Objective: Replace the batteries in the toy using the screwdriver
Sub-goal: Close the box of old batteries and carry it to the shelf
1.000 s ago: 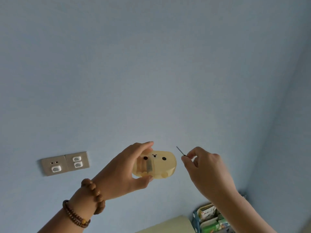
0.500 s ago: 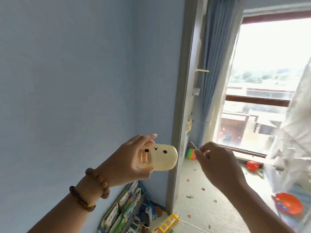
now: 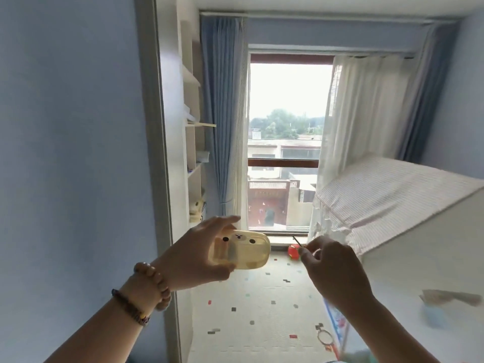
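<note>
Toy, a pale yellow see-through shell with a small face, is raised in front of the bottom left corner of the window, probably so that daylight passes through it and shows the parts inside. The left hand grasps the toy from the end farther from the window's middle, fingers over the top and thumb beneath, which leaves the face and the other end free for the tool. Below the window's bottom right corner, the right hand pinches a thin screwdriver with curled fingers. Its tip slants up toward the toy but stays apart from it, seemingly ready to be brought in. No screw or battery cover shows from this side.
</note>
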`<state>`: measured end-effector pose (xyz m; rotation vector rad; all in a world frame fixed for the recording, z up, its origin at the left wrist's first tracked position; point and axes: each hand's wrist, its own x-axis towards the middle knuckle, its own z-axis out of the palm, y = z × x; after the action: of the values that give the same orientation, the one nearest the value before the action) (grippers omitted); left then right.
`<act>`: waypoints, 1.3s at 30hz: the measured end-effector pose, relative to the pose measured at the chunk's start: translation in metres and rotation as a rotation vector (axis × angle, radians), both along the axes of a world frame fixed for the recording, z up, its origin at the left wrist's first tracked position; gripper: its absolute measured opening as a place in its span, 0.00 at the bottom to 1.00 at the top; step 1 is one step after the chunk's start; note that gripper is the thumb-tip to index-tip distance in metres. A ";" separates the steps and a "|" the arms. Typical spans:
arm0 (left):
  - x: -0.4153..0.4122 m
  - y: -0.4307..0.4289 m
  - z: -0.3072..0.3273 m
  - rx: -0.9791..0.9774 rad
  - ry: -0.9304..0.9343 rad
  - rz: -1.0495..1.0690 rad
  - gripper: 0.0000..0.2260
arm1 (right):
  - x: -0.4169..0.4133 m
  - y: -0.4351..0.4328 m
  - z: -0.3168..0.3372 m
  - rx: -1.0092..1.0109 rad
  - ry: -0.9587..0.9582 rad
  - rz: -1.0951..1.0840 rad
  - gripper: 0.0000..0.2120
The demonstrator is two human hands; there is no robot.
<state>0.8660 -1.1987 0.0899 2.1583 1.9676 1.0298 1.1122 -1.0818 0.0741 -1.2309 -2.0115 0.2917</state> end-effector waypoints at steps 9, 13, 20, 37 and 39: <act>-0.015 0.128 -0.014 -0.017 0.011 0.016 0.38 | -0.016 0.131 -0.015 -0.058 0.035 0.012 0.11; -0.047 0.198 -0.027 -0.014 0.007 0.034 0.38 | -0.051 0.203 -0.026 -0.071 0.035 0.017 0.10; -0.137 0.353 -0.037 -0.029 -0.015 0.022 0.38 | -0.135 0.353 -0.036 -0.092 0.047 -0.024 0.08; -0.327 0.748 -0.033 -0.011 -0.006 0.033 0.36 | -0.323 0.749 -0.032 -0.106 0.021 0.045 0.06; -0.347 0.794 -0.028 -0.023 0.000 0.048 0.36 | -0.347 0.798 -0.034 -0.132 0.015 0.068 0.07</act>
<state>0.5186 -0.4052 0.0616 2.1094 2.0306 1.0077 0.7649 -0.2839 0.0405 -1.2379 -2.0517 0.4716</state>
